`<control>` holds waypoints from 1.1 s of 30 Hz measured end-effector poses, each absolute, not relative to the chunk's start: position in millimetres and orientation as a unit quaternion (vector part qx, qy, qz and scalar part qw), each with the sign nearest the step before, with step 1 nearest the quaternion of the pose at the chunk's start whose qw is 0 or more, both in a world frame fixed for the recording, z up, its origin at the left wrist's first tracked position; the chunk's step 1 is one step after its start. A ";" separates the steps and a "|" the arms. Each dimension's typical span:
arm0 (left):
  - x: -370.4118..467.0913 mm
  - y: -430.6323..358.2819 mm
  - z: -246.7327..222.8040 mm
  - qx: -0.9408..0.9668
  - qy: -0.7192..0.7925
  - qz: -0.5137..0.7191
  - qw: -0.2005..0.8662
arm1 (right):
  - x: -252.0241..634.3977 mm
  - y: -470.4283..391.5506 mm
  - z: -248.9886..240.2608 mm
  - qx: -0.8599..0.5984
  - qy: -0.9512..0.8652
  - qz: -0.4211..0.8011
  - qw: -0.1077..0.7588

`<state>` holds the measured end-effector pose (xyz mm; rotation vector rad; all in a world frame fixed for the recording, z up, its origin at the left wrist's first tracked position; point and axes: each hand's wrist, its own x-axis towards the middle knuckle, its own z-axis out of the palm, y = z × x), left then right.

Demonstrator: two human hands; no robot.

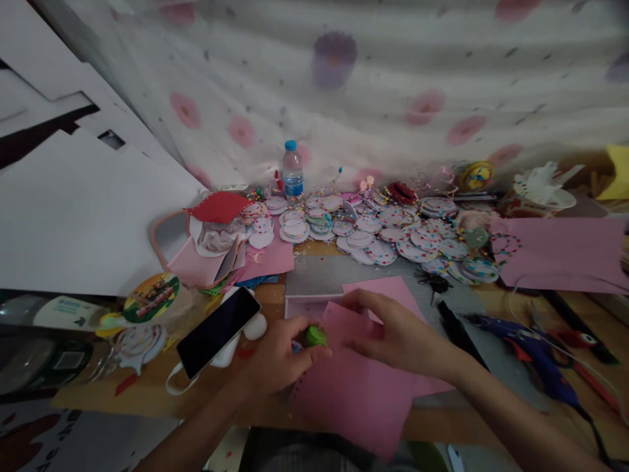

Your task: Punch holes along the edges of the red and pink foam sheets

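Note:
My left hand point(287, 351) is closed around a small green-topped paper punch point(316, 336), thumb and fingers on either side of it. The punch sits at the left edge of a pink paper sheet point(363, 400), where a row of small dark notches or holes shows lower down. My right hand point(393, 328) grips the upper part of the same sheet, fingers over its top edge and thumb across its face. Beneath lies another pink sheet point(393, 288), partly covered by my right hand and the held sheet.
A black phone point(219, 331) rests to the left beside a white round case point(255, 326). Piles of beaded white discs point(378, 229) line the back, near a water bottle point(293, 174). On the right lie keys point(435, 283), a black-handled tool point(459, 334) and a blue glue gun point(531, 354).

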<state>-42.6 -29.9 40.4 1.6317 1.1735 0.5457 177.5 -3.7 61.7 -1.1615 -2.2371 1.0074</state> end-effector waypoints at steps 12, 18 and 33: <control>-34.9 -30.2 39.7 0.747 0.499 0.195 0.393 | 137.5 3.5 57.8 -0.373 -0.865 0.317 0.110; -33.6 -23.9 38.0 0.732 0.492 0.208 0.423 | 161.9 9.6 56.6 -0.352 -0.844 0.382 0.132; -56.2 -6.6 43.0 0.850 0.439 0.051 0.288 | 221.6 -0.3 30.1 -0.480 -0.782 0.377 0.124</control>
